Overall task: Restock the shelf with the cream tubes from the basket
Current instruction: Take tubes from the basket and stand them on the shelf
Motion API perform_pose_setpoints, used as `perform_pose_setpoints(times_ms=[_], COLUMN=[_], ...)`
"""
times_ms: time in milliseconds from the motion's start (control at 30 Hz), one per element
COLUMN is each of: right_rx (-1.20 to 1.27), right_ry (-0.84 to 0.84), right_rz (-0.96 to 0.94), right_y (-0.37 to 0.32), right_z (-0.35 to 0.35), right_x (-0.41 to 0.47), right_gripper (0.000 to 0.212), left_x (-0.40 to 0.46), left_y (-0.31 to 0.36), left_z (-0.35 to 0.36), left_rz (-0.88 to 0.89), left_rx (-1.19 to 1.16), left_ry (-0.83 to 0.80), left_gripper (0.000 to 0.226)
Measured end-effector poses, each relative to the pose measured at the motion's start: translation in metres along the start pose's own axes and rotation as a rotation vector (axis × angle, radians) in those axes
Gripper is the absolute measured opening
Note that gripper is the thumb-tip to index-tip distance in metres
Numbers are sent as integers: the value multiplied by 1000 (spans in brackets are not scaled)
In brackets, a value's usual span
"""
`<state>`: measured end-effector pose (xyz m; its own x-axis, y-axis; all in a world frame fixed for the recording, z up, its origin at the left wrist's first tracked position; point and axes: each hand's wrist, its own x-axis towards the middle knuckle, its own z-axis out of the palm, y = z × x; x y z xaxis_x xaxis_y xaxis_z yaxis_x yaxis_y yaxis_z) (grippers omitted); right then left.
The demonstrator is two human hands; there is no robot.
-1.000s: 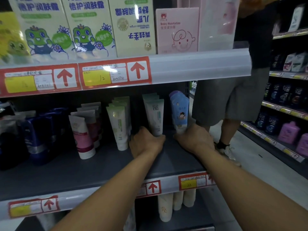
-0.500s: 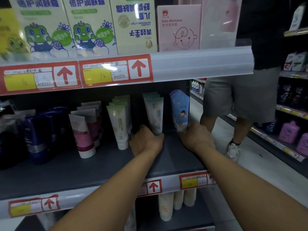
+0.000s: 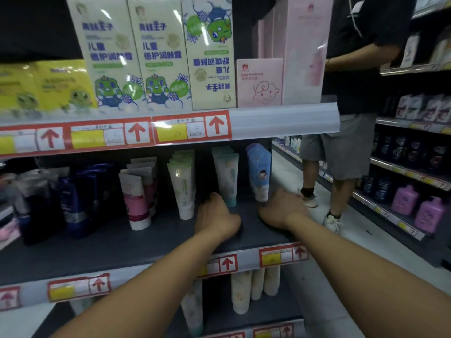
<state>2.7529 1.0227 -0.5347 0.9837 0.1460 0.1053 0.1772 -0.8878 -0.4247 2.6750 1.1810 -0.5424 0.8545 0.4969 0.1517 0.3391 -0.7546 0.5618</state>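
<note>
Shelf (image 3: 102, 250) dark grey, tubes upright near right edge; left hand (image 3: 216, 219) at teal tube (image 3: 228, 176), right hand (image 3: 280, 208) at blue tube (image 3: 260, 172); finger state unclear.

The shelf (image 3: 102, 250) board looks matt dark grey, smooth. Its front rail (image 3: 283, 123) at 12 o'clock is glossy translucent plastic over paper price labels (image 3: 192, 129). The cream tubes (image 3: 228, 176) look like smooth, soft-sheen plastic. The boxes (image 3: 161, 57) above are glossy, glare-streaked card.
</note>
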Motion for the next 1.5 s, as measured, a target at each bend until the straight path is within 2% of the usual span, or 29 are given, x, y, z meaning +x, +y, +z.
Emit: perform_pose_setpoints(times_ms=[167,267,500,833,933,1067,1367,1500], right_rx=[-84,-16,40,141,170,157,86,13], right_ry=[-7,28,188,212,178,91,-126,-235], right_rz=[-70,-78,-136,-271,-270,-299,-255,-218], right_y=[-9,-10,-10,-18,-21,-20,2,22], right_z=[-19,-21,-13,12,34,69,165,210], right_x=[-39,-67,-136,-210,-228,-251,-281,-286], right_gripper=[64,47,34,23,14,13,11,15], left_x=[-35,-57,-112,-170,-184,-198,-224,-236], left_y=[0,-2,-17,-64,-83,-113,-192,-230], left_z=[-23,-39,-73,-104,-102,-88,-14,28], left_rz=[101,138,160,145,120,64,-74,-137], left_rx=[50,79,109,13,-11,-42,-7,19], left_ry=[-43,-9,55,164,151,112,-89,-202], left_gripper=[59,58,47,37,29,19,11,16])
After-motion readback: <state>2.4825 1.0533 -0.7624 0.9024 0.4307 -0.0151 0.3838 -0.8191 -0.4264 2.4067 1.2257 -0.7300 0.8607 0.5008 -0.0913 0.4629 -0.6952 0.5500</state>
